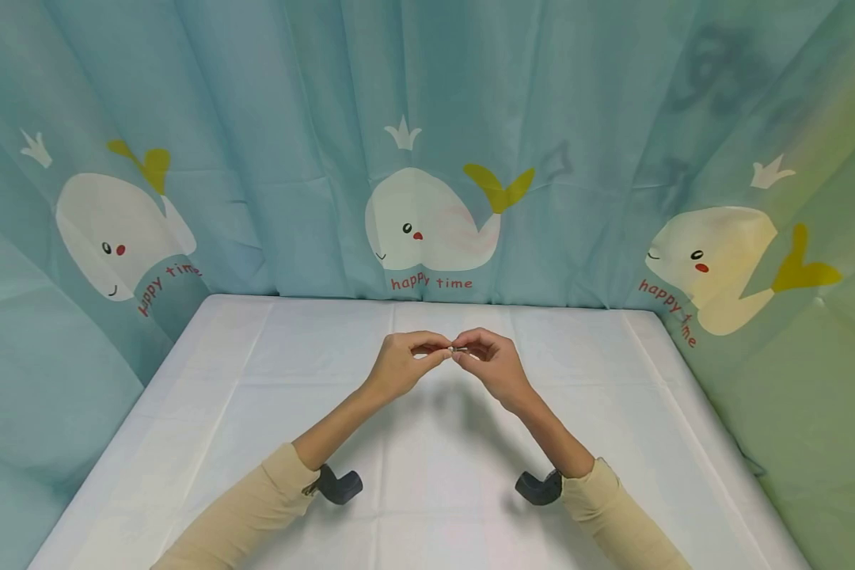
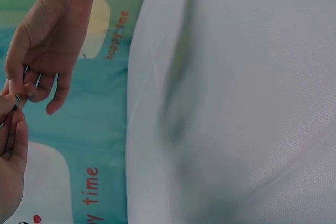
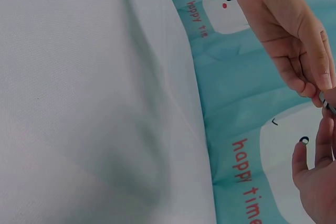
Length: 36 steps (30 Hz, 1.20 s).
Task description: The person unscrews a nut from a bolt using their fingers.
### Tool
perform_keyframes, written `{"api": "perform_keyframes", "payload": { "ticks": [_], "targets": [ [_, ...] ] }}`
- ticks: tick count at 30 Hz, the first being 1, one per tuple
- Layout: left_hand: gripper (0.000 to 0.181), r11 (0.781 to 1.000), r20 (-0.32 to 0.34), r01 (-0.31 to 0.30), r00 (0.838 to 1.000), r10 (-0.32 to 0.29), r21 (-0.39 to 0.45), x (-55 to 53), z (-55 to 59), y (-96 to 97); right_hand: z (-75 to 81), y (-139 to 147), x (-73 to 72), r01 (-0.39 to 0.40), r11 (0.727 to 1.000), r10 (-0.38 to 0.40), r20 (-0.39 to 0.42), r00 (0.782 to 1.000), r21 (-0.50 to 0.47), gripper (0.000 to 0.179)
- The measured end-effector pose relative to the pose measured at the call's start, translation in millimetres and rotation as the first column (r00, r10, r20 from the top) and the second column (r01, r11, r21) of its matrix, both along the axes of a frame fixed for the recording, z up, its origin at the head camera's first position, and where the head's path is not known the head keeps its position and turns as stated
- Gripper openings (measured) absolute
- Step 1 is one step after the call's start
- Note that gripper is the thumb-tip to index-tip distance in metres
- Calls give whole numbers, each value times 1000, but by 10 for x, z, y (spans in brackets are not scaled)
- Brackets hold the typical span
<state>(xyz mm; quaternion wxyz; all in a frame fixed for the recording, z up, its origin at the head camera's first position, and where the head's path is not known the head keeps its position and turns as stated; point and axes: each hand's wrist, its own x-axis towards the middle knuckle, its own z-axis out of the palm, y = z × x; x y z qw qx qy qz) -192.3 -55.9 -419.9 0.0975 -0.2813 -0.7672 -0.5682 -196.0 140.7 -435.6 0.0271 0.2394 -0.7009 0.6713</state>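
Observation:
Near the far half of the table, both hands meet at the fingertips in the head view. Between them is a small shiny metal piece point(image 1: 459, 349), mostly hidden by the fingers; its exact kind I cannot tell. My left hand point(image 1: 399, 366) pinches its left end with thumb and forefinger. From the right, my right hand point(image 1: 497, 368) pinches the other end the same way. In the right wrist view the metal piece point(image 3: 326, 102) shows silver and dark parts at the frame's edge. Both hands are raised above the table, their shadows falling below.
A white cloth covers the table point(image 1: 427, 491). Blue-green curtains point(image 1: 292, 222) printed with whales hang behind it and along both sides. A dark curved device sits at the left wrist point(image 1: 340, 484), and another one point(image 1: 538, 488) at the right.

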Motion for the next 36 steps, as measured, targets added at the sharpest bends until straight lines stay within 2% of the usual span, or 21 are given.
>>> {"api": "perform_keyframes", "payload": {
  "ticks": [2, 5, 7, 10, 16, 23, 30, 36],
  "targets": [
    [10, 1000, 13, 1, 1000, -1, -1, 40, 75, 12, 58, -27, 45, 13, 1000, -13, -1, 1000, 2, 13],
    [10, 1000, 24, -8, 1000, 8, -17, 39, 84, 25, 163, -60, 120, 25, 999, -25, 14, 1000, 20, 16],
    [10, 1000, 25, -12, 1000, 12, -22, 6, 34, 23, 243, -75, 177, 21, 999, -22, 34, 999, 33, 23],
    [11, 1000, 29, -12, 1000, 13, -13, -32, -39, 12, 275, -70, 190, 17, 998, -21, 54, 998, 59, 29],
    [12, 1000, 7, -5, 1000, 5, 3, -32, -41, -4, 318, -88, 177, 47, 994, -55, 77, 996, 102, 17],
    [9, 1000, -31, -19, 999, 19, -12, -42, -36, -10, 71, -30, 1, 34, 997, -40, 85, 996, 71, 14],
    [9, 1000, -16, -22, 1000, 21, -13, -45, -25, 21, 30, -13, -14, 47, 999, -47, 66, 997, 6, 13],
    [8, 999, 13, -24, 1000, 25, -25, -35, -16, 32, 13, -40, -13, 55, 998, -55, 42, 998, -2, 9]
  ]
}}
